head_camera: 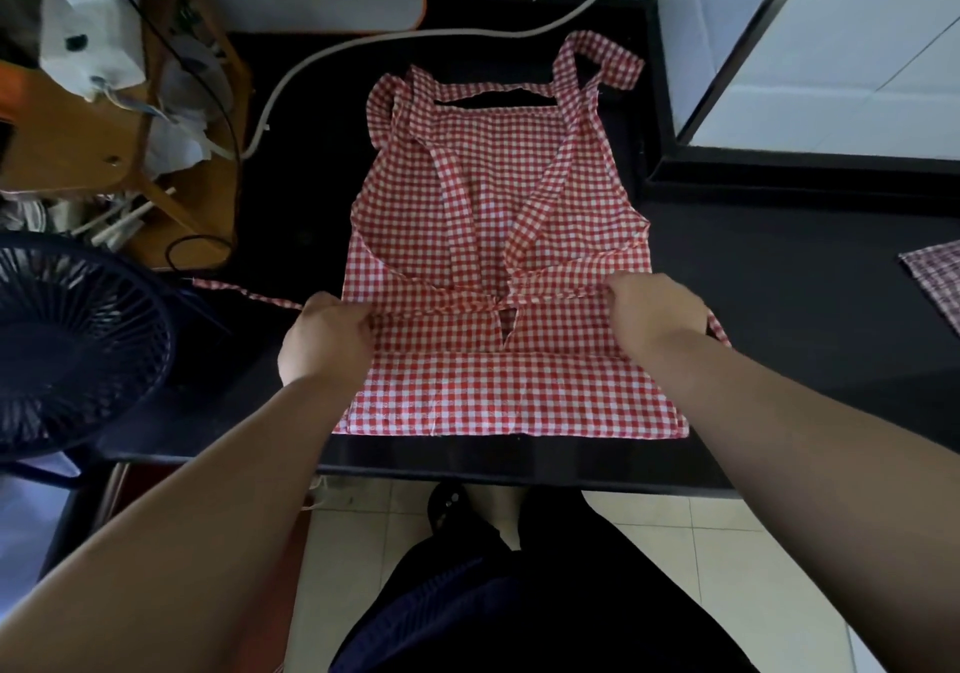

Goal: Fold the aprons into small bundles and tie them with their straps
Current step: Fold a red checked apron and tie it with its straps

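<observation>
1. The red-and-white checked apron [493, 153] lies flat on the black worktop [779, 267]. It reaches from between the two hands out to the far side, and its folded lower part sits just nearer than the hands, by the worktop's near edge.
2. The left hand [324, 340] has its fingers curled over the apron's left edge and grips the cloth there. A loose strap end [244, 294] trails out on the worktop to the left of this hand.
3. The right hand [657, 314], also with curled fingers, grips the apron's right edge about level with the left hand.
4. A band of the checked cloth runs straight across between the hands. Two long straps [451, 205] slant down from the apron's top corners toward the gap between the hands.
5. A dark fan [78, 345] stands well to the left of the left hand.
6. Another checked cloth [935, 283] lies on the worktop well to the right of the right hand, cut off by the picture's edge.
7. A pale cable [363, 43] curves across the worktop beyond the apron.
</observation>
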`<state>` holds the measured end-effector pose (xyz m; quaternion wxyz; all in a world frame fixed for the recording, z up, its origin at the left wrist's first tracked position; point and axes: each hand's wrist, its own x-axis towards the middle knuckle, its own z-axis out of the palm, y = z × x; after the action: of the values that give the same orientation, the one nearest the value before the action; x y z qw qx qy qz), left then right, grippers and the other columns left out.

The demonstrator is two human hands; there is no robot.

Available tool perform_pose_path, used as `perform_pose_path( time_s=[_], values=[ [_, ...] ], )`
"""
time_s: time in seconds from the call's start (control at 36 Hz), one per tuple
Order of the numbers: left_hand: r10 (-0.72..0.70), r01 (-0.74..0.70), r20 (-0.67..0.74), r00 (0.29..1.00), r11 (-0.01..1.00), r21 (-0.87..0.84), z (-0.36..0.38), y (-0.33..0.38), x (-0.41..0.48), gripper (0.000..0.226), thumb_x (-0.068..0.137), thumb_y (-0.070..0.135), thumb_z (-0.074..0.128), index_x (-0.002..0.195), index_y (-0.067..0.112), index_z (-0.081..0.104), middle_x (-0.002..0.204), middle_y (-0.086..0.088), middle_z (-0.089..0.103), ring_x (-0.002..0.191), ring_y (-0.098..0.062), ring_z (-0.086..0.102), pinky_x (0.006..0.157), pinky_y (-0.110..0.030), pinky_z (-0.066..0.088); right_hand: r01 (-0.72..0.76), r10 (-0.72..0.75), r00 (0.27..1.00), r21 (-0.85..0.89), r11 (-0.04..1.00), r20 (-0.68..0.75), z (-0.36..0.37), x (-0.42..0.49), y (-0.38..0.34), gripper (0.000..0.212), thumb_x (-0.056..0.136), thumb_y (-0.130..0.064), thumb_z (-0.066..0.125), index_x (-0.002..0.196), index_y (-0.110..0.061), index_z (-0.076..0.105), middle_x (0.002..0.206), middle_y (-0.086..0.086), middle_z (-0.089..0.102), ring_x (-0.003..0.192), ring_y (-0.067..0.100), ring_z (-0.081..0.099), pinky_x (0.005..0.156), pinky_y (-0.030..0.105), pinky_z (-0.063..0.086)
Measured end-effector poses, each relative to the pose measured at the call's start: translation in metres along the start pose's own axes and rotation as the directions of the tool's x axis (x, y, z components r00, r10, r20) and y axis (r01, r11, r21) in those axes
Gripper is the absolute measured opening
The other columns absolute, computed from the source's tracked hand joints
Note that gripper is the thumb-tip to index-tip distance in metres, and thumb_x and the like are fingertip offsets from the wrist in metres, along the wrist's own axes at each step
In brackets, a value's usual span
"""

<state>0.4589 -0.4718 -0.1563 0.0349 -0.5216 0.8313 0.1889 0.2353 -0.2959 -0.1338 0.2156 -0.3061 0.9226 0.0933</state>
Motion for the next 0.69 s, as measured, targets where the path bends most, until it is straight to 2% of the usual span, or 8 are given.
perform_pose_path(
  time_s=[0.11, 0.22, 0.31, 0.36, 0.42, 0.47, 0.58, 0.69],
  values=[
    [0.008, -0.011, 0.048, 0.999, 0.998, 0.056, 0.000, -0.002, -0.003, 0.040, 0.101, 0.028, 0.040, 0.140, 0.024, 0.049, 0.137, -0.007, 0.047, 0.119, -0.030, 0.046, 0.083, -0.043, 0.047, -0.065, 0.063, 0.989, 0.011, 0.998, 0.133, 0.003, -0.003, 0.004, 0.051, 0.096, -0.020, 0.050, 0.145, -0.020, 0.034, 0.143, 0.010, 0.044, 0.120, 0.029, 0.052, 0.093, 0.039, 0.049],
    [0.052, -0.051, -0.019, 0.998, 0.995, 0.090, -0.002, 0.002, -0.017, 0.050, 0.101, 0.035, 0.037, 0.148, 0.018, 0.034, 0.136, -0.014, 0.041, 0.122, -0.034, 0.037, 0.094, -0.046, 0.039, -0.077, 0.081, 0.996, 0.112, 0.991, -0.030, 0.007, -0.021, 0.009, 0.047, 0.100, -0.032, 0.039, 0.144, -0.020, 0.026, 0.134, 0.012, 0.049, 0.107, 0.029, 0.059, 0.079, 0.039, 0.054],
    [0.276, -0.275, -0.069, 0.959, 0.961, 0.021, 0.000, 0.003, -0.035, 0.052, 0.097, 0.040, 0.041, 0.142, 0.015, 0.044, 0.131, -0.017, 0.047, 0.119, -0.037, 0.042, 0.095, -0.051, 0.040, 0.192, -0.149, 0.964, 0.190, 0.963, -0.220, 0.014, -0.038, 0.009, 0.039, 0.099, -0.041, 0.039, 0.131, -0.020, 0.045, 0.124, 0.005, 0.055, 0.100, 0.020, 0.059, 0.076, 0.034, 0.054],
    [0.457, -0.458, -0.054, 0.888, 0.889, 0.000, 0.000, 0.004, -0.049, 0.060, 0.089, 0.051, 0.036, 0.135, 0.017, 0.054, 0.126, -0.014, 0.054, 0.114, -0.036, 0.049, 0.092, -0.052, 0.044, 0.416, -0.380, 0.903, 0.182, 0.891, -0.203, 0.019, -0.049, 0.007, 0.038, 0.094, -0.051, 0.044, 0.113, -0.020, 0.058, 0.111, -0.002, 0.059, 0.095, 0.014, 0.057, 0.077, 0.029, 0.051],
    [0.534, -0.542, 0.134, 0.835, 0.840, 0.030, 0.001, 0.006, -0.059, 0.076, 0.080, 0.067, 0.024, 0.140, 0.027, 0.049, 0.139, -0.004, 0.047, 0.125, -0.029, 0.044, 0.103, -0.048, 0.037, 0.525, -0.519, 0.851, 0.109, 0.844, -0.081, 0.026, -0.059, 0.005, 0.052, 0.087, -0.063, 0.046, 0.114, -0.021, 0.059, 0.112, -0.004, 0.057, 0.099, 0.014, 0.055, 0.085, 0.029, 0.048],
    [0.495, -0.575, 0.372, 0.785, 0.806, 0.141, 0.004, 0.003, -0.062, 0.095, 0.067, 0.081, 0.012, 0.151, 0.037, 0.023, 0.154, 0.007, 0.024, 0.140, -0.020, 0.022, 0.115, -0.041, 0.017, 0.544, -0.543, 0.839, -0.004, 0.839, 0.041, 0.034, -0.065, 0.005, 0.071, 0.081, -0.069, 0.051, 0.133, -0.022, 0.046, 0.132, -0.002, 0.046, 0.118, 0.017, 0.047, 0.103, 0.034, 0.038],
    [0.495, -0.635, 0.451, 0.743, 0.735, 0.237, 0.006, 0.000, -0.059, 0.098, 0.077, 0.077, 0.046, 0.153, 0.034, 0.001, 0.157, 0.007, 0.005, 0.145, -0.019, 0.008, 0.118, -0.039, 0.006, 0.529, -0.521, 0.848, -0.095, 0.843, 0.093, 0.038, -0.067, 0.004, 0.074, 0.087, -0.057, 0.052, 0.147, -0.022, 0.026, 0.148, 0.001, 0.032, 0.133, 0.021, 0.036, 0.112, 0.037, 0.024],
    [0.503, -0.629, 0.446, 0.740, 0.753, 0.195, -0.002, 0.006, -0.050, 0.084, 0.082, 0.049, 0.065, 0.150, 0.031, 0.019, 0.153, 0.006, 0.017, 0.137, -0.022, 0.029, 0.113, -0.039, 0.025, 0.523, -0.521, 0.851, -0.010, 0.852, 0.075, 0.025, -0.056, 0.001, 0.041, 0.091, -0.043, 0.048, 0.125, -0.021, 0.053, 0.120, 0.000, 0.060, 0.103, 0.019, 0.057, 0.091, 0.034, 0.047]
  ],
)
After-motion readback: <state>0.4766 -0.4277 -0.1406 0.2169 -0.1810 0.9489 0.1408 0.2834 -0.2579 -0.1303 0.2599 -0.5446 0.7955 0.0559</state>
